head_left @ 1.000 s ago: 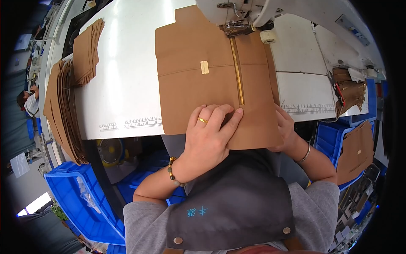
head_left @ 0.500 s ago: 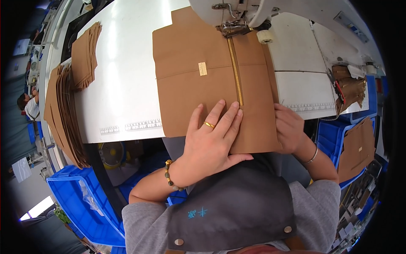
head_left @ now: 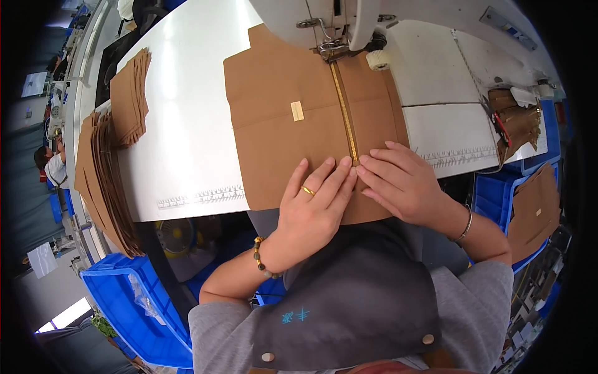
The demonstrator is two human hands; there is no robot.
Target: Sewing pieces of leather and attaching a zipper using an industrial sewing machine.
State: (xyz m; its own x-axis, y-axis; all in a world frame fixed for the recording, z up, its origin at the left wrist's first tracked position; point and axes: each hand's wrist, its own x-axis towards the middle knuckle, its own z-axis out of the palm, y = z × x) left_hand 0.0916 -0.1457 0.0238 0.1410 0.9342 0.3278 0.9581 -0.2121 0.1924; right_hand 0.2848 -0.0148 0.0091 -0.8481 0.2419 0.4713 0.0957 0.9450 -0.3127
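Observation:
A brown panel [head_left: 280,149], fabric or leather by its look, lies flat on the white sewing table [head_left: 187,137]. Down it runs a gold-toothed zipper [head_left: 344,115], whose far end reaches under the presser foot of the sewing machine [head_left: 332,48]. A small pale label [head_left: 297,111] sits left of the zipper. My left hand [head_left: 314,206] rests on the panel with fingers stretched out, fingertips by the zipper's near end. Opposite it, my right hand [head_left: 405,184] also lies on the panel, fingers extended and touching near the same spot. Neither hand grips anything.
Stacks of brown pieces [head_left: 103,181] [head_left: 129,93] stand on the table's left. At the right are red-handled scissors [head_left: 500,128] beside more brown pieces [head_left: 517,118]. Blue bins flank me, one at lower left [head_left: 137,305], another at right [head_left: 492,193]. Printed rulers mark the near edge.
My right hand has moved from the panel's right edge onto its top, beside my left hand. Its fingers have straightened. The left hand stays on the panel.

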